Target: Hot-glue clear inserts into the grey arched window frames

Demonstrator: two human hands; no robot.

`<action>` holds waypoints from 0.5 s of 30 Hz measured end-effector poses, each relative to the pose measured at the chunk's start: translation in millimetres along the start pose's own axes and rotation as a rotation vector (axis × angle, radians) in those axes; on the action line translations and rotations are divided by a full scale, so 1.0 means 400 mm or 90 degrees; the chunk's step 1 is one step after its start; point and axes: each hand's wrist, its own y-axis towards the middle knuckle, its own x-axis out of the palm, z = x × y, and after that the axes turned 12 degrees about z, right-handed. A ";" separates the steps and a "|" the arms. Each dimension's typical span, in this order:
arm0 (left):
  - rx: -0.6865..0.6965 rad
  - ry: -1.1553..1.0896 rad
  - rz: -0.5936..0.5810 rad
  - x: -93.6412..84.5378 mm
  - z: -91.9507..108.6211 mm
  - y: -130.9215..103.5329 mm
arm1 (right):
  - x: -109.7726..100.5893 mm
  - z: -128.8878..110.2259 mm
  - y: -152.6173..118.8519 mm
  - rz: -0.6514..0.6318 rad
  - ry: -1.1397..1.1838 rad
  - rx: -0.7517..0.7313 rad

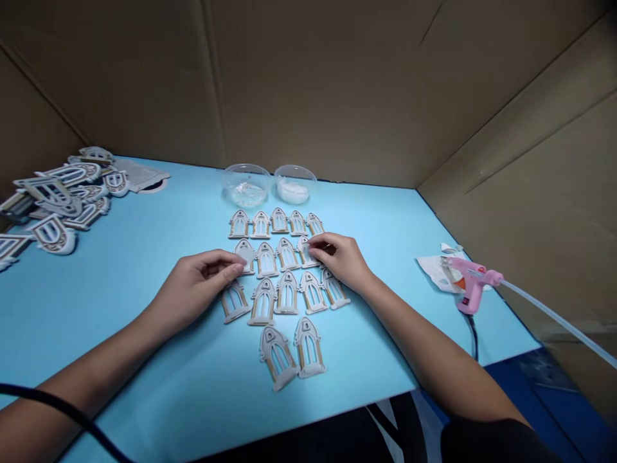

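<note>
Small white-and-gold arched window frames (287,292) lie in rows on the pale blue table. My left hand (205,280) has its thumb and fingers pinched at the left edge of an arched window frame (245,252) in the second row, whose opening looks filled with a pale panel. Across from it, my right hand (343,258) pinches the right side of another arched window frame (303,247) in that row, partly hiding it. Two more arched frames (310,347) lie nearest me. Fingertips cover whatever small part may be between them.
A heap of larger arched pieces (55,235) sits at left. Two clear tubs (247,168) stand at the back, the right tub (295,171) holding white material. A pink glue gun (472,283) rests at right on white paper. Cardboard walls (318,90) surround the table; a black cable (58,402) crosses lower left.
</note>
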 end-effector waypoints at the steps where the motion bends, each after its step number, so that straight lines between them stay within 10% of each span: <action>1: -0.004 0.003 -0.002 0.001 -0.004 0.000 | 0.002 -0.002 -0.001 -0.002 -0.013 -0.012; 15: 0.047 0.051 -0.036 -0.010 0.003 -0.010 | -0.029 -0.017 -0.004 -0.118 -0.160 -0.113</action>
